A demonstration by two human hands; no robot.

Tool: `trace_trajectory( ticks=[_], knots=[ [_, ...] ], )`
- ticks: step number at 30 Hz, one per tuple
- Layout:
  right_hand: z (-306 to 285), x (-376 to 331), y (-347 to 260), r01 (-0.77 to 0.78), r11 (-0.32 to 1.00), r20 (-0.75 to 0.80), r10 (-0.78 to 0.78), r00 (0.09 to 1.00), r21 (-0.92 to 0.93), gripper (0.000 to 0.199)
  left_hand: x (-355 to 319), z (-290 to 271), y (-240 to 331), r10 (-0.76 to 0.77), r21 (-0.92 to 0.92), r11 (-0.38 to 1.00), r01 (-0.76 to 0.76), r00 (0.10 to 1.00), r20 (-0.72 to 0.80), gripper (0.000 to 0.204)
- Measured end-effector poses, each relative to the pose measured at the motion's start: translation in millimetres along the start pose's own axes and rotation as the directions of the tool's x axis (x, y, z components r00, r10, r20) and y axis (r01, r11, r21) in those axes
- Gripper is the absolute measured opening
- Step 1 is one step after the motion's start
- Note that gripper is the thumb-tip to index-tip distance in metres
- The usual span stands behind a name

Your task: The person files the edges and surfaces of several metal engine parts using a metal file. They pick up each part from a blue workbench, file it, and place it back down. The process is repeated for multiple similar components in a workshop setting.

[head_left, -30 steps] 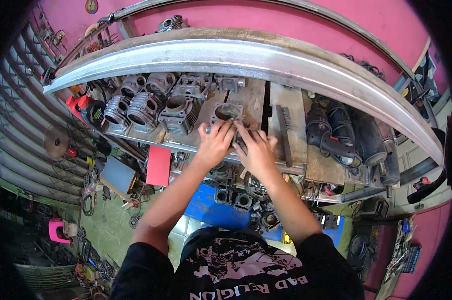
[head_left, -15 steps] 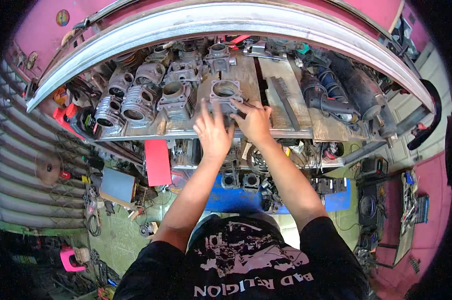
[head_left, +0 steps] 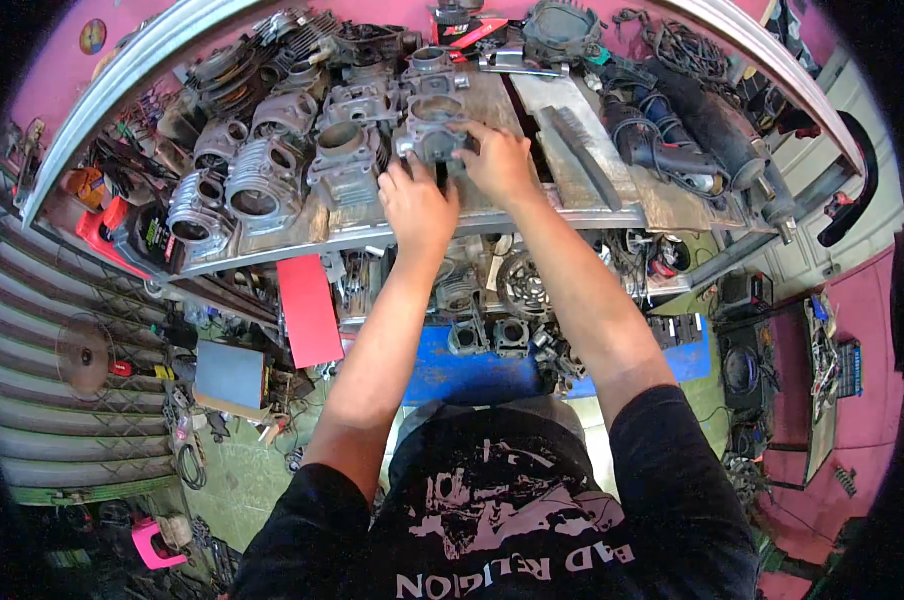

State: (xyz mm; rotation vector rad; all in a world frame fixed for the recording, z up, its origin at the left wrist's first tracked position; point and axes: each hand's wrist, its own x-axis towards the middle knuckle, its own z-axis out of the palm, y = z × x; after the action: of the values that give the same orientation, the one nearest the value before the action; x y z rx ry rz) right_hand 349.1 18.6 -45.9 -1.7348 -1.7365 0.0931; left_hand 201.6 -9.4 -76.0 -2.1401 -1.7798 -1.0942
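A grey metal engine cylinder block with a round bore stands on the wooden shelf top, between my hands. My left hand is at its near left side, fingers bent and fingertips on the metal. From the right, my right hand reaches it with thumb and fingers against its side. My fingers hide part of its near face, which is slightly blurred. Just left stands another cylinder block with an open bore. Behind is a smaller cylinder.
Finned cylinders line the shelf's left part. A dark brush lies to the right, beside a power tool. The shelf's metal front edge runs below my wrists. More engine parts sit lower, near a blue surface.
The cylinder block between my hands has shifted away from me and slightly left, and both hands have moved with it. The view has tilted to show more of the shelf's back.
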Motion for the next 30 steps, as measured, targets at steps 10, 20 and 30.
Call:
trace_trajectory(
  ticks=[10,20,30],
  knots=[
    [3,23,2,-0.040,0.996,0.057,0.045,0.997,-0.084,0.045,20,6,8,-0.024,0.143,0.990,-0.005,0.980,0.198,0.090],
    [-2,30,-4,-0.060,0.995,0.100,0.068,0.993,-0.083,0.048,28,23,-1,0.046,0.158,0.985,-0.067,0.990,0.135,0.082],
    [1,33,3,-0.060,0.996,0.075,0.065,0.995,-0.072,0.047,28,21,2,0.005,0.089,0.996,-0.016,0.993,0.120,0.082]
  ],
)
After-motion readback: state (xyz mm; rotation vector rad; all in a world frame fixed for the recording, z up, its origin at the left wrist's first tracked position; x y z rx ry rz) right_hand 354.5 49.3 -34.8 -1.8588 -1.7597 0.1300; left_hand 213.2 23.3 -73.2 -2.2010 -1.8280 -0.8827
